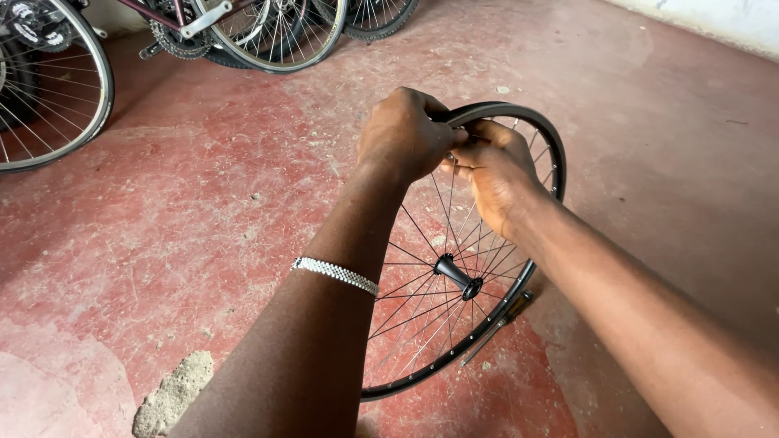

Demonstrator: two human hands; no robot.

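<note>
Bicycle wheel [487, 268], bare black rim with spokes and black hub [456, 276], stands tilted on the red floor [203, 203] at centre frame. My left hand [403, 134] and right hand [497, 172] sit close together at the rim's upper edge, both pinched on the rim and spokes there. A beaded bracelet [337, 275] circles my left wrist. A thin tool [497, 326] lies under the wheel's lower right. Other bikes [243, 28] at upper left.

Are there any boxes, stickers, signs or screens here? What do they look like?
None that I can see: no packages, labels, signs or screens.
Only a black bicycle wheel held by both hands, more bicycle wheels at the top left, and a red floor.
</note>
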